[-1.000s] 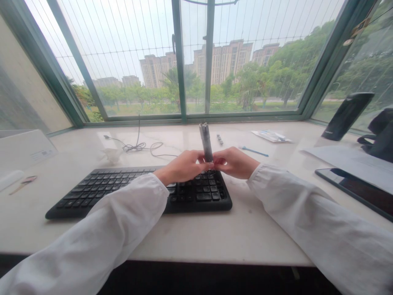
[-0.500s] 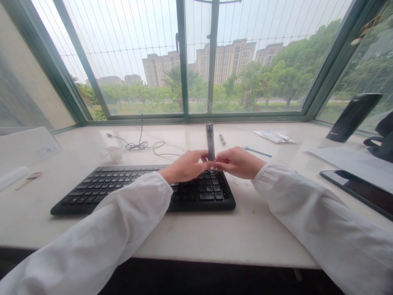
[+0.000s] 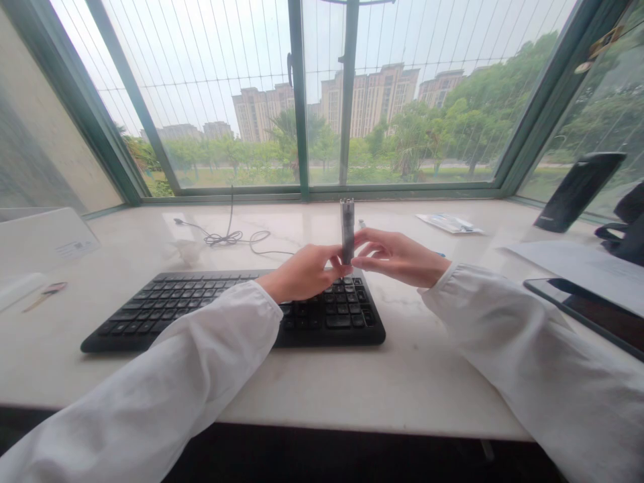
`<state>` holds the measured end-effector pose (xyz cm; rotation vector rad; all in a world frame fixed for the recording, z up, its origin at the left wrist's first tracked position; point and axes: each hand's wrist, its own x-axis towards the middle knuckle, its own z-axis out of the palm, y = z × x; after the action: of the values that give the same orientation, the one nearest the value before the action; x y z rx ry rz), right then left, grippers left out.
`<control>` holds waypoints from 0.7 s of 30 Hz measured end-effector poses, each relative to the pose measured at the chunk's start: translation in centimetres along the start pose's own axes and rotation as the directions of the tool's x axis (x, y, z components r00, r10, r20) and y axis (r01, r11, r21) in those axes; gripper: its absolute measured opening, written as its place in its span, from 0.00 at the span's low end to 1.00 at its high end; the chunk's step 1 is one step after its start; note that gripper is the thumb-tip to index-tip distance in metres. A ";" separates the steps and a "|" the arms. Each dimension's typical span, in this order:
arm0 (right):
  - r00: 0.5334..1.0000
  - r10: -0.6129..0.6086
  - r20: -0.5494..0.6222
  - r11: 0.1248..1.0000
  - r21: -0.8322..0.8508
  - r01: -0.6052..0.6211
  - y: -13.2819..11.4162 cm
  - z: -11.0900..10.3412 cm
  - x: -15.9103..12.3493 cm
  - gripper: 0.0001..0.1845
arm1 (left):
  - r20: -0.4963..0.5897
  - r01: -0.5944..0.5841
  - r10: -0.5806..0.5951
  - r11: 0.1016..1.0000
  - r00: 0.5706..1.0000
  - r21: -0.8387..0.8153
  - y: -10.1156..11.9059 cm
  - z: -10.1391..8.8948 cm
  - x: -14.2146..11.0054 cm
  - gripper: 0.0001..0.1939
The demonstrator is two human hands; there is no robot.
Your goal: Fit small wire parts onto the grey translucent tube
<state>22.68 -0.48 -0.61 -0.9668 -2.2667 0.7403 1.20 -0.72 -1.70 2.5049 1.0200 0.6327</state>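
Observation:
A slim transparent tube [image 3: 347, 231] with a grey core and metal cap stands upright above the keyboard. My left hand [image 3: 303, 273] is shut around its lower end. My right hand [image 3: 395, 257] is to the right of the tube, with nothing in it. Its fingers are spread, and their tips are very close to the tube, with any contact hard to tell. Under the left hand lies a black keyboard [image 3: 201, 305], its middle keys partly hidden by my white sleeve [image 3: 186, 369].
The hands are over a white marble sill [image 3: 402, 382]. Along it lie a coiled white cable [image 3: 226, 237], a paper packet [image 3: 449, 223], a key [image 3: 45, 296] and a white box [image 3: 45, 241]. At right are a black bottle [image 3: 578, 191] and a dark tablet [image 3: 588, 308].
My right hand has drawn back to the right and its fingers have spread away from the tube. The tube stands straighter in my left hand, and the view has shifted little.

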 end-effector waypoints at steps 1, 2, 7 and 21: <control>0.998 -0.035 -0.048 0.999 0.024 0.036 0.0 0.2 0.1 0.21 | -0.011 -0.032 0.033 0.999 0.999 0.037 0.0 0.0 0.0 0.11; 0.993 -0.067 -0.099 0.997 0.035 0.071 0.1 0.5 0.1 0.22 | -0.018 -0.060 0.061 0.995 0.998 0.079 -0.1 0.1 0.0 0.11; 0.959 -0.147 -0.241 0.989 -0.028 0.145 0.6 1.7 0.4 0.18 | 0.001 -0.114 0.119 0.950 0.993 0.290 -0.2 0.1 0.0 0.11; 0.980 -0.169 -0.105 0.982 -0.107 0.158 0.8 1.8 0.2 0.15 | 0.012 -0.058 0.057 0.934 0.998 0.353 -0.4 -0.1 -0.6 0.21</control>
<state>21.71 -0.37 -2.33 -0.8321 -2.2672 0.4951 0.53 -0.86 -2.01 2.8534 1.1514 0.4994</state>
